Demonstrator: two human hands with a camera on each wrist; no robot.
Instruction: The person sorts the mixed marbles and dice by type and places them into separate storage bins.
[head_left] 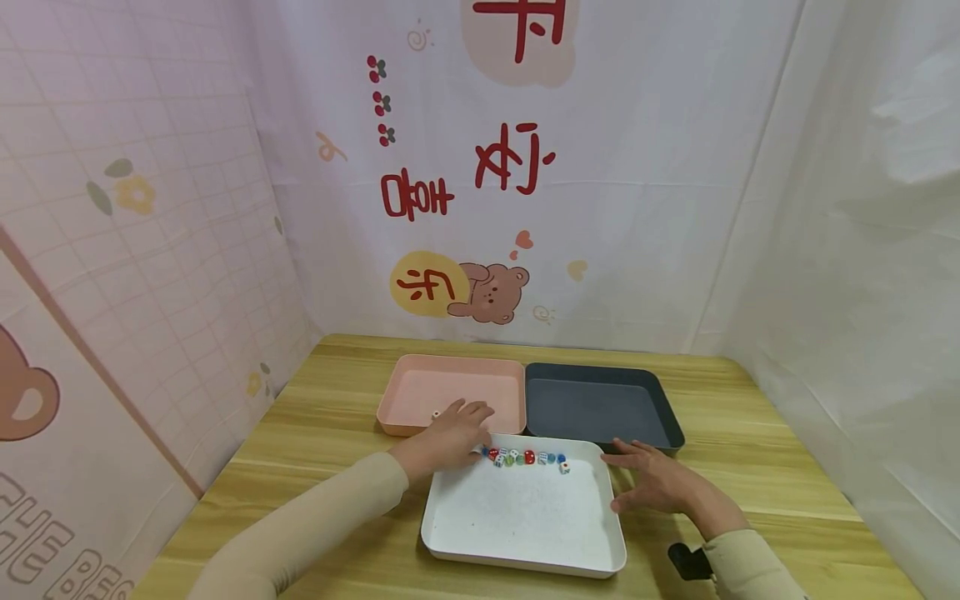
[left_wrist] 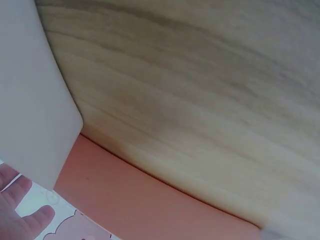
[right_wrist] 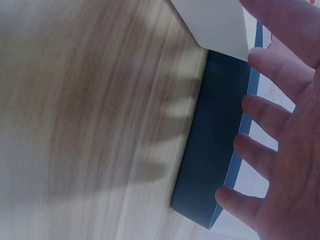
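A white tray (head_left: 525, 517) lies nearest, with a row of small dice (head_left: 529, 457) and coloured beads (head_left: 552, 458) along its far side. My left hand (head_left: 453, 435) reaches over its far left corner, fingers spread toward the pink tray (head_left: 465, 364), and nothing shows in its grasp. A single small die (head_left: 436, 414) sits in the pink tray beside that hand. At the white tray's right edge, my right hand (head_left: 660, 482) has its fingers spread, thumb close to the rim. In the right wrist view, those fingers (right_wrist: 260, 112) extend beside the dark tray's wall and hold nothing.
The dark blue-grey tray (head_left: 600, 400) stands right of the pink one, both behind the white tray. They all lie on a wood-grain table (head_left: 322, 400). Printed cloth (head_left: 637, 208) hangs behind and at both sides. A black object (head_left: 690, 562) is by my right wrist.
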